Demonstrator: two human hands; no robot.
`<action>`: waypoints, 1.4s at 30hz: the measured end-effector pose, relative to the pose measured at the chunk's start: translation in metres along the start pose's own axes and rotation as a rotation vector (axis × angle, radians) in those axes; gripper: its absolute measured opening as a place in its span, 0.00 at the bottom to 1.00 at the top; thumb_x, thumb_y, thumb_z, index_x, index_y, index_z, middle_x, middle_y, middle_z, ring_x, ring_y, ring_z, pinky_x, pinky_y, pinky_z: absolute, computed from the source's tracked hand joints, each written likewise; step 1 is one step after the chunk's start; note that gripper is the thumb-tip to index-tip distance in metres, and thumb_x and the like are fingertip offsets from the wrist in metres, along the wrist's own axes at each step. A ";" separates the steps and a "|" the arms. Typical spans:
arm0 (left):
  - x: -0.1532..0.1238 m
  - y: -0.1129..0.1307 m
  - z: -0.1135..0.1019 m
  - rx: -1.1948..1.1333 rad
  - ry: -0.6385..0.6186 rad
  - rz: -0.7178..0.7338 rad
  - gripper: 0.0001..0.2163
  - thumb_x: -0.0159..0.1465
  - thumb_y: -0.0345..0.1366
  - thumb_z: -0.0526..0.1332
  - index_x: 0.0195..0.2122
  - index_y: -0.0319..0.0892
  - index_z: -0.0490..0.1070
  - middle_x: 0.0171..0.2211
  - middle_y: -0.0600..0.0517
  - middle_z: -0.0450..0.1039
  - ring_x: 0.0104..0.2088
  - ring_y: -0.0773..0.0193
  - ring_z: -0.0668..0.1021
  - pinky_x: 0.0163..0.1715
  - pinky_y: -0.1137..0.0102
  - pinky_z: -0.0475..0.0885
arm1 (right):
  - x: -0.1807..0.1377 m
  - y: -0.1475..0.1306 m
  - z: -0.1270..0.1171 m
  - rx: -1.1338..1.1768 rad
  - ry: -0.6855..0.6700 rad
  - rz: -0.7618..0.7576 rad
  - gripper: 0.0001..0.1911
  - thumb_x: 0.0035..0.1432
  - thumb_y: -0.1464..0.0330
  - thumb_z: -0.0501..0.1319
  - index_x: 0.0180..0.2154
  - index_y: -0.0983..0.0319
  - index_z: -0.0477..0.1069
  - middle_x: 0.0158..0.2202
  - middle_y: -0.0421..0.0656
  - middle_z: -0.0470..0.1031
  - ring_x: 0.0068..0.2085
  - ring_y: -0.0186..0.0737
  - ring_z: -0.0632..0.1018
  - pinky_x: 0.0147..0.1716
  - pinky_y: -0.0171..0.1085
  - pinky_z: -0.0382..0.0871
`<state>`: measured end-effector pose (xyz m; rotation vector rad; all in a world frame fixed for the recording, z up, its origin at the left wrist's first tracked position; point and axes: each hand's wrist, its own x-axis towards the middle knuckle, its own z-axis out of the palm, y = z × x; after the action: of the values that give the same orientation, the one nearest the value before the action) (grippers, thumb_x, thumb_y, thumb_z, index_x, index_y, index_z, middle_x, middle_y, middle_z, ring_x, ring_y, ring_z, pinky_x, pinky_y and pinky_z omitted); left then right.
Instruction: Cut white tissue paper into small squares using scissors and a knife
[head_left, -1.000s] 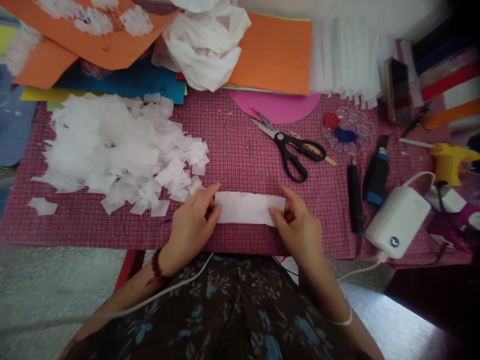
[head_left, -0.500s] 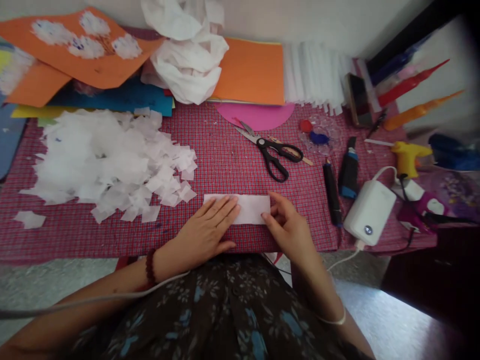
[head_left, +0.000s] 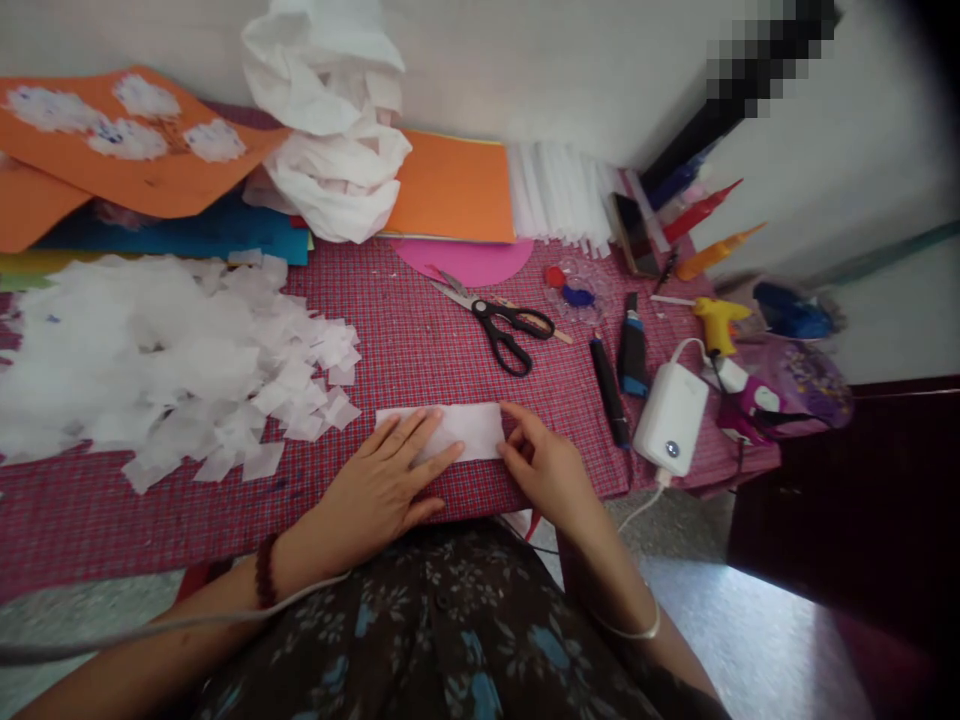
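Observation:
A folded white paper strip (head_left: 471,428) lies near the front edge of the red checked tablecloth (head_left: 420,330). My left hand (head_left: 382,480) rests flat on the strip's left part, fingers stretched out. My right hand (head_left: 544,465) pinches the strip's right end between thumb and fingers. Black-handled scissors (head_left: 495,322) lie beyond the strip, apart from both hands.
A heap of cut white paper squares (head_left: 150,360) fills the left. Crumpled white tissue (head_left: 330,140), orange sheets (head_left: 450,190) and a pink disc (head_left: 469,260) sit at the back. At right lie a black pen (head_left: 609,390), a white box with cable (head_left: 670,418) and a yellow glue gun (head_left: 716,320).
My left hand went from pinching the strip's left end to lying flat on it. The view has swung to the right and up; the strip stays in place.

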<state>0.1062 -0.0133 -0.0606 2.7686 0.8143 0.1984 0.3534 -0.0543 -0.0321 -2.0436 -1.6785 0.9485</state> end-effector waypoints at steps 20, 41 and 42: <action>0.033 -0.009 -0.015 -0.009 -0.143 0.271 0.31 0.69 0.55 0.55 0.67 0.42 0.60 0.68 0.43 0.62 0.69 0.53 0.62 0.68 0.55 0.52 | 0.006 0.015 -0.031 -0.070 0.254 -0.109 0.21 0.62 0.71 0.58 0.57 0.61 0.71 0.38 0.44 0.81 0.37 0.40 0.80 0.40 0.39 0.75; 0.026 -0.011 -0.012 -0.141 0.186 0.272 0.09 0.70 0.33 0.56 0.45 0.38 0.75 0.40 0.46 0.76 0.42 0.57 0.75 0.44 0.61 0.71 | 0.097 0.077 -0.130 -0.506 0.407 0.423 0.32 0.54 0.72 0.63 0.60 0.74 0.65 0.48 0.67 0.77 0.50 0.65 0.79 0.47 0.56 0.69; 0.026 -0.011 -0.011 -0.142 0.182 0.263 0.09 0.70 0.34 0.56 0.44 0.38 0.75 0.39 0.46 0.76 0.41 0.57 0.75 0.44 0.62 0.71 | 0.098 0.076 -0.133 -0.454 0.445 0.426 0.31 0.54 0.73 0.62 0.60 0.75 0.65 0.49 0.67 0.77 0.51 0.65 0.78 0.48 0.56 0.68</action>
<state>0.1204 0.0119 -0.0511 2.7413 0.4511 0.5409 0.5075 0.0408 -0.0114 -2.7265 -1.3234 0.1730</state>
